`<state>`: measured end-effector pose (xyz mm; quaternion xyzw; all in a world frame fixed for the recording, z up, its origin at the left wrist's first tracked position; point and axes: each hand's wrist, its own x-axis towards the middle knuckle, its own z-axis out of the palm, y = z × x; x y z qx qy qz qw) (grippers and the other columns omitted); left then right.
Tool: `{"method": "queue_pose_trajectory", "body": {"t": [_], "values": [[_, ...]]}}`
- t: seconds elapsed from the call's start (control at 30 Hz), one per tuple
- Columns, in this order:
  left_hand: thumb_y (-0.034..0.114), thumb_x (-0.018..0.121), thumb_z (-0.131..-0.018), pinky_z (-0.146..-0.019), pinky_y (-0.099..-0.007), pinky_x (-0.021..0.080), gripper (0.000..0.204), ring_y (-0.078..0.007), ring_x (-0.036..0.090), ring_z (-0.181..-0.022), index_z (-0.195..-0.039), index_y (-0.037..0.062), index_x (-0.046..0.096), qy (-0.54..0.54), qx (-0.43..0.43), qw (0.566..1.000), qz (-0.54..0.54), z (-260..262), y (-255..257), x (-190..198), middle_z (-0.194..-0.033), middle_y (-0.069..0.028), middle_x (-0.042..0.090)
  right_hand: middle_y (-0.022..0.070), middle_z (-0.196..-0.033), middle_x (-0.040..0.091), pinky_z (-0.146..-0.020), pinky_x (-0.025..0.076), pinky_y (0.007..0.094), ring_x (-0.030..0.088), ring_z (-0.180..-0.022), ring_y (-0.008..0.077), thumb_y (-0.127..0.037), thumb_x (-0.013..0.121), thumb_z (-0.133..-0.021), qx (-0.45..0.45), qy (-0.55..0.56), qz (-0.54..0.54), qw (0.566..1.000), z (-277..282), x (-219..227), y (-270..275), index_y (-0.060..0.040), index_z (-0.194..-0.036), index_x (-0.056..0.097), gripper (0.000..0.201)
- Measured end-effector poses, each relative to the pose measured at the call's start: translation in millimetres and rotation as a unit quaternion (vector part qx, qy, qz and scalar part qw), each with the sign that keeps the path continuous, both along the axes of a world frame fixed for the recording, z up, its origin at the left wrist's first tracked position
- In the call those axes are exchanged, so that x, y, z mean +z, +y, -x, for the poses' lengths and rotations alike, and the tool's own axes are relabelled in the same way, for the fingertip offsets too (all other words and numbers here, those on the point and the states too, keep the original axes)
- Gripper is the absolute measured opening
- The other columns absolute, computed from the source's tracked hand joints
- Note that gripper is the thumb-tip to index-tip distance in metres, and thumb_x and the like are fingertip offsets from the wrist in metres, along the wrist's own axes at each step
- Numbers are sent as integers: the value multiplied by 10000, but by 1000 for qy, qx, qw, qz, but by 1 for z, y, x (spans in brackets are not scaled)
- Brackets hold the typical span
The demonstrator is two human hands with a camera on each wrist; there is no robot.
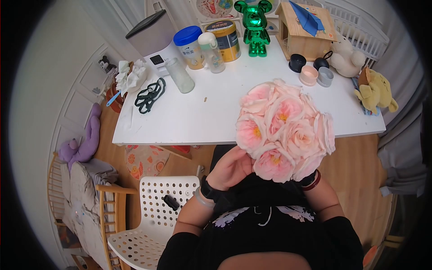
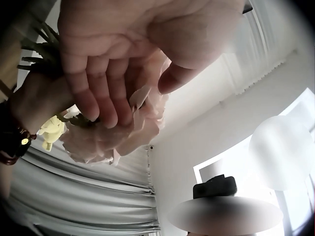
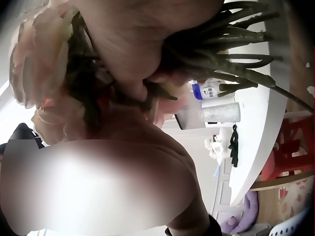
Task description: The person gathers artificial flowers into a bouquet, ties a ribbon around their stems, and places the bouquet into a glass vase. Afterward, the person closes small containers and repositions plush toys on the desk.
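Observation:
A round bouquet of pale pink roses [image 1: 288, 130] with yellow centres is held up before the body, over the table's front edge. My right hand [image 3: 130, 44] grips the bundle of green stems [image 3: 236, 64] just below the blooms. In the head view the flowers hide that hand, and only the wrist with its dark red bracelet [image 1: 312, 181] shows. My left hand [image 1: 234, 167] is at the left underside of the bouquet. Its fingers [image 2: 103, 93] are loosely bent and lie against the outer petals, with the thumb apart from them.
On the white table [image 1: 216, 117] stand a glass vase [image 1: 180, 76], cans, a bottle, a green bear figure [image 1: 256, 29], small cups [image 1: 308, 75] and a wooden house [image 1: 303, 36]. A dark green ribbon [image 1: 149, 95] lies at left. A white chair [image 1: 153, 216] is below left.

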<state>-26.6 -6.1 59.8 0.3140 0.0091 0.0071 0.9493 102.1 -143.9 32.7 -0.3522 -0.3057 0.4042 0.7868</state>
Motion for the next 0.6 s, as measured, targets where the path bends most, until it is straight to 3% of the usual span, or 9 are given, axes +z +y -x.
{"method": "queue_pose_trajectory", "body": {"t": [0.07,0.13,0.23,0.43,0.57,0.6], "values": [[288,428,-955,-890,-396,440,399,-244,556,-1023,-1220,-8,466,16,25,999,14,3,4,-10,-1143,-137,567,65,-839,572,-731,457,241,559,-785,128,-106,635,-850,-3,-6,6,1000,1,2,-2,-42,-1082,535,261],[295,437,-946,-878,-382,431,370,-243,554,-971,-1142,-11,509,-120,-47,991,28,10,24,-35,-1054,-141,571,66,-848,573,-736,458,242,560,-793,129,-105,638,-848,-6,-11,11,1000,3,4,-3,-42,-1085,534,267],[318,454,-933,-856,-377,429,365,-255,546,-926,-1070,-12,530,-144,-21,989,-40,18,31,-26,-958,-146,558,68,-862,575,-744,459,243,561,-804,131,-104,643,-845,-12,-19,18,1000,5,7,-5,-42,-1090,534,276],[357,476,-917,-828,-389,432,402,-287,537,-885,-1070,-12,523,-217,18,974,-70,30,42,-21,-912,-149,544,72,-889,579,-760,462,244,564,-828,134,-103,653,-838,-18,-35,34,999,11,14,-7,-43,-1101,534,294],[341,507,-906,-852,-392,436,407,-278,543,-937,-1103,-15,519,-223,5,972,-67,32,47,-26,-929,-152,555,74,-907,581,-771,464,246,566,-844,137,-102,659,-834,-24,-49,45,998,16,19,-10,-43,-1108,533,307],[302,555,-886,-886,-393,428,404,-274,536,-996,-1137,-12,508,-169,15,976,-134,32,48,-28,-979,-153,553,75,-912,582,-774,464,246,567,-848,137,-102,661,-833,-25,-53,47,997,17,22,-11,-43,-1110,533,310]]}}
